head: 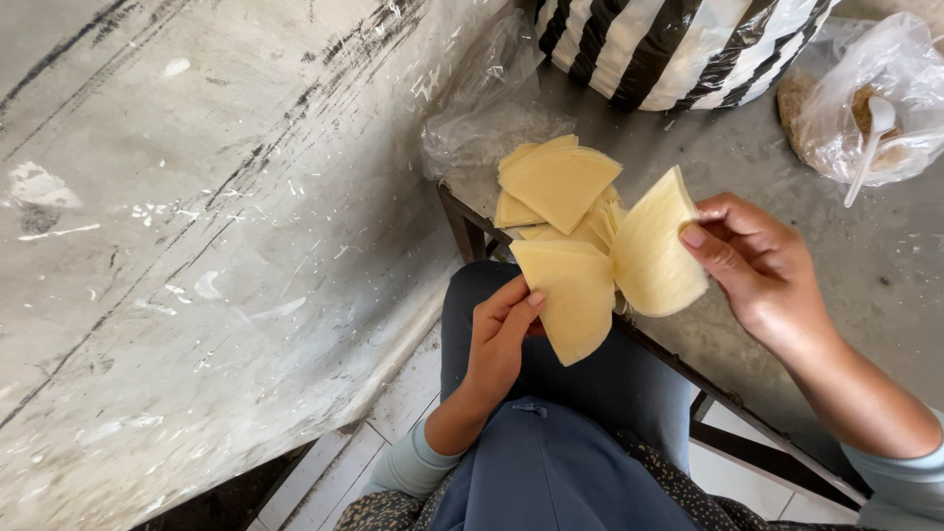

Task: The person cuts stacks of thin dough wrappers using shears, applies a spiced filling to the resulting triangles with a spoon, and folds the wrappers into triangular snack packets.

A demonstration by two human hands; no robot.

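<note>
A bundle of thin, pale yellow wedge-shaped pastry sheets (600, 261) is held above the near edge of the grey tabletop (865, 246), fanned out between both hands. One sheet (654, 246) is being peeled away at the right of the bundle, curling upward, while the lower sheet (570, 290) hangs flat over the lap. The step in hand is judged to be the separating of a single sheet from the bundle. The next move would call for a slow, even pull, since sheets this thin could tear or cling together.

The left hand (500, 334) is closed on the lower sheet from underneath, thumb on top and fingers curled behind, the wrist raised from the lap. The right hand (757, 265) is pinched shut on the edge of the lifted sheet between thumb and forefinger, the remaining fingers loosely bent, the forearm lying across the tabletop.

Behind the bundle, more of the same sheets (556, 182) are stacked on the tabletop beside a crumpled clear plastic wrap (482, 118). Farther back stand a black-and-white striped sack (678, 44) and a clear bag (865, 98) holding a brownish filling and a white spoon (870, 143).
</note>
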